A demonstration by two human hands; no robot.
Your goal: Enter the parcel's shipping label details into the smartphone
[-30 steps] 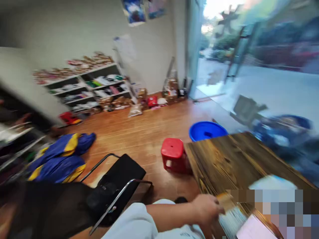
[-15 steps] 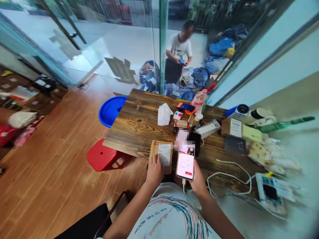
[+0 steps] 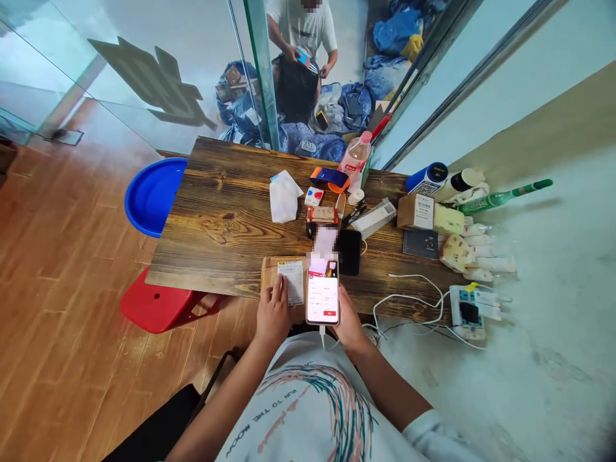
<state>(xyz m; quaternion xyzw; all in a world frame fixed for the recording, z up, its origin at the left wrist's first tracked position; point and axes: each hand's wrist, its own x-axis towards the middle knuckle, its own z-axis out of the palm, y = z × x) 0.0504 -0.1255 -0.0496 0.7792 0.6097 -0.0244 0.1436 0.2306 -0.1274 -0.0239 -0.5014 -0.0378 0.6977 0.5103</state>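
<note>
My left hand rests on a small brown parcel with a white shipping label, pinning it to the near edge of the dark wooden table. My right hand holds a lit smartphone upright just right of the parcel, with a white cable hanging from its bottom. A second, dark phone lies flat behind it.
On the table lie a white packet, small boxes, a pink-capped bottle, tubes and a power strip with cables. A blue basin and red stool stand left of the table. Beyond the glass, another person handles parcels.
My view swung from the room's shelves round to the table. My left hand brought the parcel to the table edge, and my right hand came in holding the phone beside it.
</note>
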